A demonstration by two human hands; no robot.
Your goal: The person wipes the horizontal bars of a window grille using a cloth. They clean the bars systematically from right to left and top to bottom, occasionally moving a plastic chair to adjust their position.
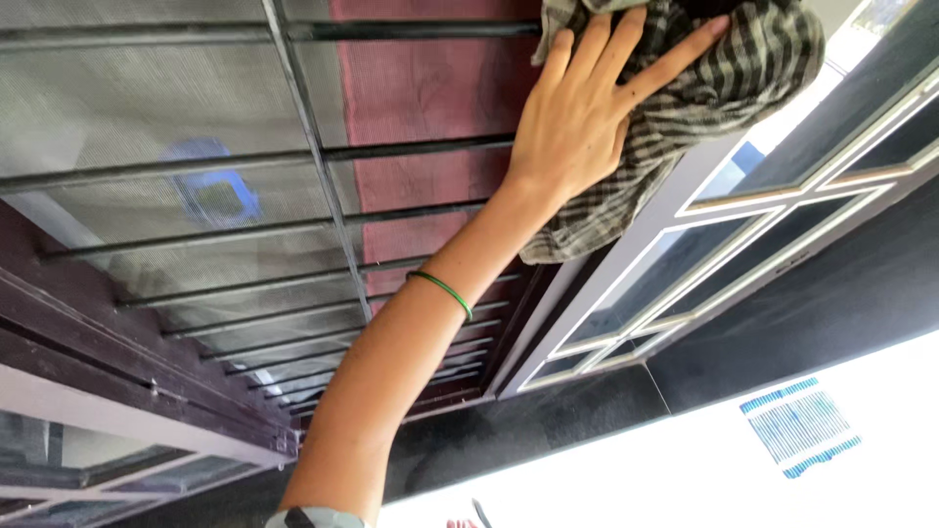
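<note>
Right hand point(577, 117), fingers spread flat, presses checked cloth point(704, 88) against window frame point(675, 205) | barred mesh window point(245, 196) at left | green wristband point(442, 290) | left hand out of sight

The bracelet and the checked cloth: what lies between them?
Head view: only the person's bare wrist and hand lie between the green bracelet and the checked cloth, fingers spread flat on it.

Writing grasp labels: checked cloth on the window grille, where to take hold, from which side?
Take the checked cloth by the loose end hanging below the hand, coming from below. The upper part is pinned flat against the barred window under the palm; only the drooping folds offer a free grip.
</note>
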